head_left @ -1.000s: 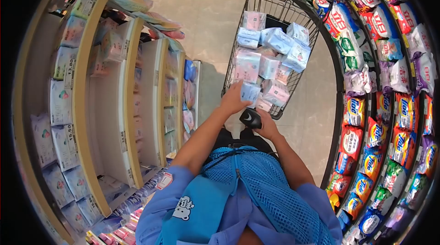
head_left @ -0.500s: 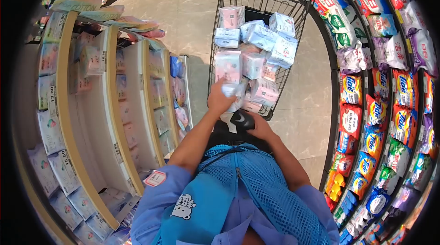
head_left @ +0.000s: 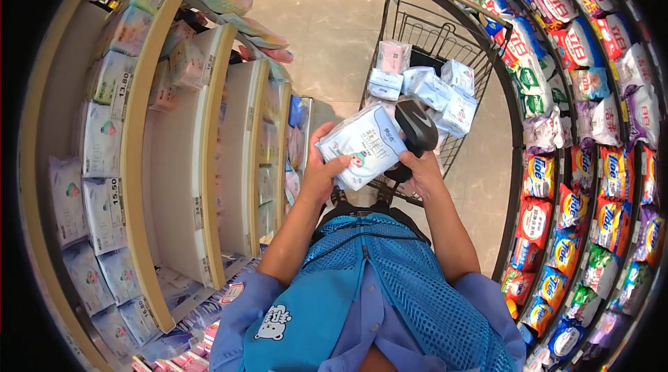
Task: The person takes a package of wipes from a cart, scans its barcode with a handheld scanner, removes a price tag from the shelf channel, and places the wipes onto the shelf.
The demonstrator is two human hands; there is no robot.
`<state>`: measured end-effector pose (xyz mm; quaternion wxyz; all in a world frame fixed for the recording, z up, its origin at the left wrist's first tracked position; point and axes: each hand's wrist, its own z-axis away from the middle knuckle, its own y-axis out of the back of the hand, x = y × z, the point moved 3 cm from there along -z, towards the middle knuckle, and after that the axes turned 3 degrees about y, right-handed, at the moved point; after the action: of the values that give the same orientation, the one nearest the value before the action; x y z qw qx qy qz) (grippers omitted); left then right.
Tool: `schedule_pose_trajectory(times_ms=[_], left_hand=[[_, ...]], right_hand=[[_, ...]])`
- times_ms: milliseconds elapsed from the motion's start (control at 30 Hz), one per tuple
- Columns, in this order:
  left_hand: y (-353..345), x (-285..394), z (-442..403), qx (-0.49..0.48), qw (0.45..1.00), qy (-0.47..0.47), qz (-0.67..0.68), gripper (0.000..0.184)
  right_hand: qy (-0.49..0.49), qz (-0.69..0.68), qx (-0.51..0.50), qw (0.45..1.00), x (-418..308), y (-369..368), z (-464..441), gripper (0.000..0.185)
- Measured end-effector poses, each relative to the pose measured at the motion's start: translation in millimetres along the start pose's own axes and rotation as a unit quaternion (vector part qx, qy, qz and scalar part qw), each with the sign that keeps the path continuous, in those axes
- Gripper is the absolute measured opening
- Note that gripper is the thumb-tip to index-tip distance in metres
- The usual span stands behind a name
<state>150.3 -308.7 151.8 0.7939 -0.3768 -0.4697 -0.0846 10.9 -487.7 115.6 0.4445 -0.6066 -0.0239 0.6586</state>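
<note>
The left hand (head_left: 323, 166) grips a white-and-pale-blue, plastic-wrapped rectangular package (head_left: 363, 147), its thumb lying across the lower left of the printed front and the other fingers curled behind the left edge, where the package hides most of them. The package is held tilted in front of the person's waist, well above the grey tile floor (head_left: 316, 38), its face with dark lettering and a small red-and-green cartoon figure turned up toward the camera. The right hand (head_left: 423, 176) has its fingers wrapped around the handle of a black plastic handheld scanner (head_left: 416, 126), whose rounded head stands just beside the package's right edge. The right thumb lies at that same edge and seems to touch it, though the overlap makes this hard to judge. Beyond the hands is a black wire shopping cart (head_left: 437, 28) carrying a loose pile of wrapped packs, among them a pale blue pack (head_left: 431, 89) near the middle and a pink pack (head_left: 394, 57) at the far left. Beige-edged shelves (head_left: 133, 135) with similar packs stand on the left, while bright orange detergent bags (head_left: 540, 174) line the curved-looking racks on the right.
</note>
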Motion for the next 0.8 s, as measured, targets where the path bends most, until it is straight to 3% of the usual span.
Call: schedule_pose_trajectory(times_ms=[67,200,300,400,467,533,633,667,733,800], left_hand=[[7,9,2,-0.013,1.000,-0.020,-0.014,0.089],[15,23,7,0.007,0.998,-0.065,-0.001,0.087],[36,21,5,-0.024,0.996,-0.035,0.075,0.081],[45,18,9,-0.069,0.993,0.024,0.090,0.070],[56,6,9,-0.072,0.994,0.083,0.003,0.061],[55,0,14,-0.067,0.989,0.091,-0.090,0.054],[52,-6,14,-0.165,0.970,0.141,-0.110,0.072],[50,-2,17,-0.149,0.974,0.127,-0.111,0.072],[35,-1,22,-0.226,0.964,0.092,-0.109,0.086],[29,-7,22,-0.207,0.970,0.083,-0.100,0.090]], right_hand=[[0.002,-0.003,-0.012,1.000,-2,-16,-2,0.063],[0.009,-0.012,-0.008,1.000,-9,-50,6,0.056],[0.013,-0.034,0.010,0.999,-12,-49,3,0.054],[0.069,0.043,0.016,0.997,-22,-41,-1,0.059],[0.100,0.088,0.053,0.990,-15,-29,-4,0.058],[0.050,0.108,0.069,0.990,-22,-34,4,0.056],[0.122,0.092,0.065,0.986,-19,-31,2,0.048],[0.131,0.088,0.054,0.986,-20,-38,4,0.047],[0.141,0.090,0.045,0.985,-20,-39,3,0.046],[0.140,0.119,0.046,0.982,-20,-39,2,0.045]])
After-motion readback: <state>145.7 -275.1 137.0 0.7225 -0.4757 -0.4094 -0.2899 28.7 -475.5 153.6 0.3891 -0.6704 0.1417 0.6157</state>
